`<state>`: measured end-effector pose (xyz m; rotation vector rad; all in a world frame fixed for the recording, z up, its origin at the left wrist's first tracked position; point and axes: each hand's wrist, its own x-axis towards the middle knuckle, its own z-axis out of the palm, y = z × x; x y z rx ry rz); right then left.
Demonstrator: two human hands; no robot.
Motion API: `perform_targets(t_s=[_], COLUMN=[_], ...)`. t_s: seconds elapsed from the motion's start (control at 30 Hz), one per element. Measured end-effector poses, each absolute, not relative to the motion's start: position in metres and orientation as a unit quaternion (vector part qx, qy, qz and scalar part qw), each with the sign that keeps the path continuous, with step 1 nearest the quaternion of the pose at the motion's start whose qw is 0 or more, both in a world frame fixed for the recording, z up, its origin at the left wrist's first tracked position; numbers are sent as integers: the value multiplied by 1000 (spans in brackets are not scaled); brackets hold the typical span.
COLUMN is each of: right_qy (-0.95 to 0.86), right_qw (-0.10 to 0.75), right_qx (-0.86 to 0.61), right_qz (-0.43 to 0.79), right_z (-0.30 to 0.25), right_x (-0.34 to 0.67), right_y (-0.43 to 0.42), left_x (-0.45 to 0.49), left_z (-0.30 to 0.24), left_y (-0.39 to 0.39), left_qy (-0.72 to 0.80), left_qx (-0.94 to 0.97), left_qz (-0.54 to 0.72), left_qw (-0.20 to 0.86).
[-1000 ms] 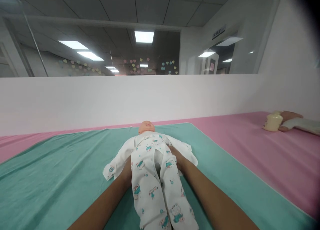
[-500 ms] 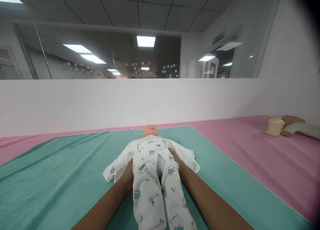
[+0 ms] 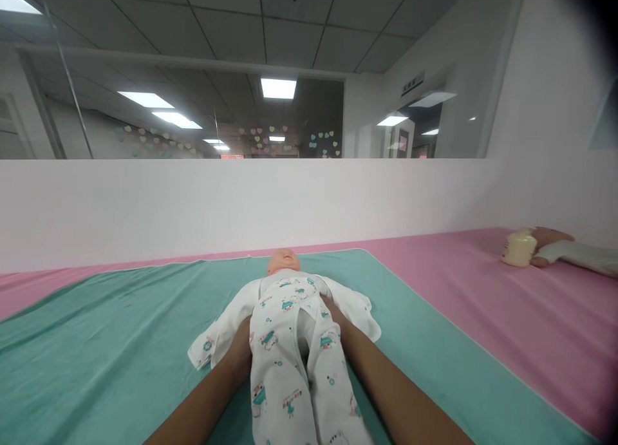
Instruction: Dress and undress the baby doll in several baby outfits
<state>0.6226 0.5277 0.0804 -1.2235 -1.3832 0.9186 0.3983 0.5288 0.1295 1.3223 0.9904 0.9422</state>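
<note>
A baby doll (image 3: pixel 284 262) lies on its back on a teal blanket (image 3: pixel 120 329), head away from me. It wears a white printed sleepsuit (image 3: pixel 290 342). My left hand (image 3: pixel 239 348) presses against the doll's left side at the waist, its fingers hidden under the white fabric. On the other flank my right hand (image 3: pixel 338 319) lies along the doll, fingers also tucked beneath the cloth. Both forearms reach in from the bottom edge.
The blanket lies on a pink mattress (image 3: pixel 483 303) backed by a low white wall (image 3: pixel 241 200). At the far right sit a cream bottle (image 3: pixel 519 248) and part of another doll (image 3: pixel 562 248). Glass panels rise above the wall.
The view has dropped and shifted slightly, so the doll sits a little lower and left. Both hands stay at the doll's sides.
</note>
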Motion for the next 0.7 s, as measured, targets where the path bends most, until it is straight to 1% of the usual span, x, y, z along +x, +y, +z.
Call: perform_targets(t_s=[0.07, 0.13, 0.23, 0.3, 0.37, 0.53, 0.7], right_qy=[-591, -615, -650, -655, -647, -599, -604], right_qw=[512, 486, 438, 428, 439, 513, 497], right_qx=[-504, -511, -562, -587, -594, -581, -605], right_qz=[367, 352, 265, 209, 189, 200, 146], right_z=[84, 89, 99, 105, 108, 109, 103], right_x=[622, 625, 635, 641, 644, 638, 633], right_y=[522, 516, 510, 508, 509, 513, 520], left_x=[398, 398, 399, 400, 400, 400, 398], left_z=[129, 129, 129, 130, 130, 130, 139], left_y=[530, 530, 530, 529, 529, 529, 526], left_qy=[438, 446, 429, 423, 426, 398, 413], left_qx=[567, 557, 534, 511, 489, 472, 496], left_qz=[412, 412, 407, 405, 399, 374, 374], left_qw=[563, 566, 604, 629, 648, 692, 666])
